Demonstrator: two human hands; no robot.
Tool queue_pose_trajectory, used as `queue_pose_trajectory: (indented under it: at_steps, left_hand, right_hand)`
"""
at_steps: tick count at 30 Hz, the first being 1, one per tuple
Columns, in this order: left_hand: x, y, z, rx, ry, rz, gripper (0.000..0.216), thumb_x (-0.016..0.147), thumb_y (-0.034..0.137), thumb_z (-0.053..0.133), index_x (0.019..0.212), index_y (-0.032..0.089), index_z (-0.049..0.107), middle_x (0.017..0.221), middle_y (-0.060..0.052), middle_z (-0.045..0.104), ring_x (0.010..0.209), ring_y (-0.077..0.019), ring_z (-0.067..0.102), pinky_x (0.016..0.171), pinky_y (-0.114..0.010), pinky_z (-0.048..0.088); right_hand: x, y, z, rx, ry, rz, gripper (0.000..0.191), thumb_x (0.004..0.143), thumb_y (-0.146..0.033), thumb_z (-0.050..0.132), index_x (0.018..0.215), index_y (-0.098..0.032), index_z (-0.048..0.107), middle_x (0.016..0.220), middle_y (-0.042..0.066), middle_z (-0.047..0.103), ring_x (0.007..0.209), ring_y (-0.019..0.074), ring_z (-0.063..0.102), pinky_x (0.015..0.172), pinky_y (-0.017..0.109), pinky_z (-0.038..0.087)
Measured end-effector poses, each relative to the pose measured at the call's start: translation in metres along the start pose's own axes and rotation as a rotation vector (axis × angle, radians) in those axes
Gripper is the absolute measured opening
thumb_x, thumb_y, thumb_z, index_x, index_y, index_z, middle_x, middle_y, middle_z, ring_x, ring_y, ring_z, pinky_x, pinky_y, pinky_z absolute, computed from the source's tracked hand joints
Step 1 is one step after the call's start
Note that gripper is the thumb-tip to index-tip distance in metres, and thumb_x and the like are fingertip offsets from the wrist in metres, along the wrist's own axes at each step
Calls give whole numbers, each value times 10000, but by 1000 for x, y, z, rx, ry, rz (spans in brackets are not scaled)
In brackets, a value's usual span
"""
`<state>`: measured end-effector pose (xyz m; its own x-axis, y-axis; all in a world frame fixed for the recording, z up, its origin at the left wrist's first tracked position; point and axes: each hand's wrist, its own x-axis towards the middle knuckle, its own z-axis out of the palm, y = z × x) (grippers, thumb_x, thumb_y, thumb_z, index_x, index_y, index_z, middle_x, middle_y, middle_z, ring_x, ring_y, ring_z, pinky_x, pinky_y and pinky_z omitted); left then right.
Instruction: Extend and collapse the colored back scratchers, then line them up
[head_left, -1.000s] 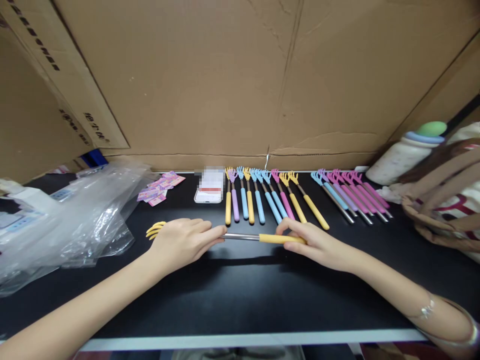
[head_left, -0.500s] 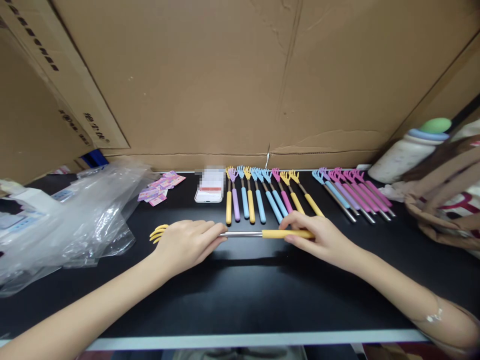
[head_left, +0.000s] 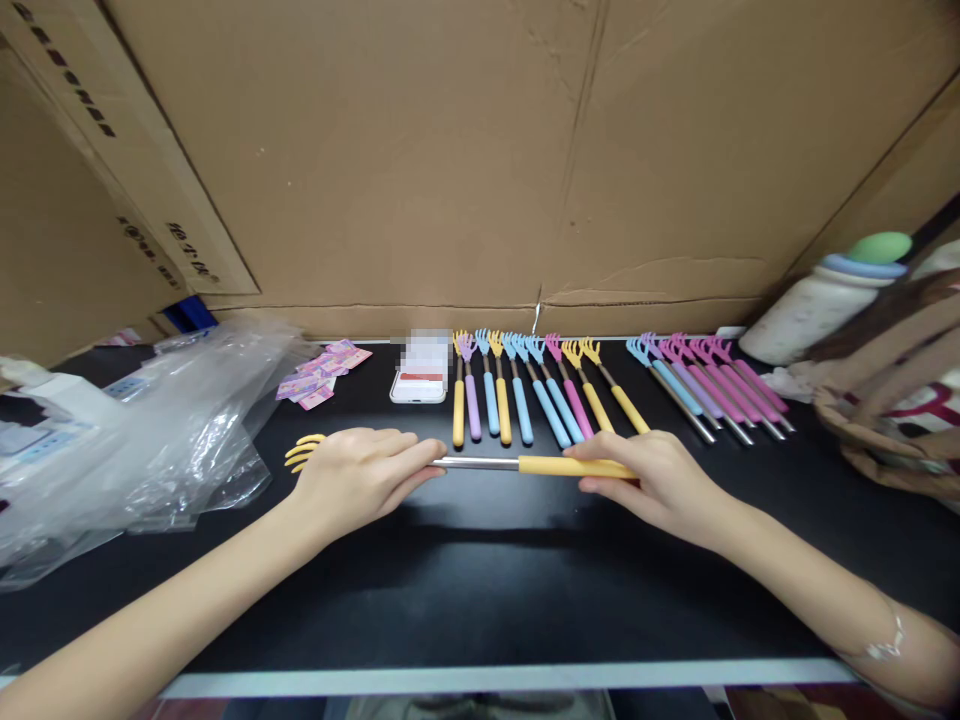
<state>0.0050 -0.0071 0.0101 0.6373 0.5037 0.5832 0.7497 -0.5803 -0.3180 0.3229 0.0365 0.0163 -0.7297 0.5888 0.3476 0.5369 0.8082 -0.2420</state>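
Observation:
A yellow back scratcher (head_left: 480,463) lies level across both hands, above the black table. My left hand (head_left: 367,475) is closed around its metal rod near the clawed head, whose yellow prongs stick out past the wrist side. My right hand (head_left: 649,485) grips the yellow handle at the other end, thumb below and fingers on top. Between the hands, bare rod and part of the handle show. Just behind, a row of back scratchers (head_left: 516,395) in yellow, purple, blue and pink lies with claws toward the cardboard.
More back scratchers (head_left: 720,385) with rods showing lie at the right. A phone (head_left: 418,370) and pink cards (head_left: 322,372) are behind my left hand. Clear plastic bags (head_left: 172,430) cover the left side. A bottle (head_left: 821,300) and a bag (head_left: 892,420) stand right. Cardboard (head_left: 420,150) walls the back.
My left hand has shifted slightly left with the clawed end. My right hand has moved a little right, still on the handle. The rest lies as before.

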Motion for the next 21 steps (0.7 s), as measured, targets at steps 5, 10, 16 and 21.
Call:
queue_pose_trajectory:
  at_steps: [5, 10, 16, 21]
  left_hand:
    - [-1, -1, 3, 52, -15, 18, 343, 980, 336, 361, 811, 221, 636, 594, 37, 625, 489, -93, 551, 477, -243, 320]
    - [-1, 2, 1, 128, 4, 66, 317, 971, 336, 402, 787, 215, 630, 537, 40, 572, 460, -104, 498, 483, -273, 292]
    - [-1, 5, -1, 155, 23, 97, 313, 964, 328, 433, 730, 208, 603, 520, 43, 540, 479, -100, 483, 496, -282, 278]
    - [-1, 7, 4, 103, -13, 85, 397, 994, 332, 336, 698, 185, 557, 521, 35, 535, 468, -104, 477, 489, -277, 275]
  right_hand:
    - [4, -6, -2, 297, -172, 161, 260, 924, -429, 434, 937, -195, 545, 643, -26, 548, 542, 107, 497, 527, 220, 347]
    - [4, -3, 1, 742, -360, 300, 320, 913, -506, 443, 947, -188, 468, 570, -86, 353, 476, 66, 318, 434, 191, 240]
    - [3, 1, 9, 1225, -511, 396, 331, 897, -531, 470, 911, -211, 387, 537, -127, 254, 392, 33, 176, 373, 188, 115]
    - [5, 2, 9, 1172, -484, 388, 314, 911, -508, 457, 888, -200, 403, 554, -114, 271, 416, 37, 204, 388, 193, 131]
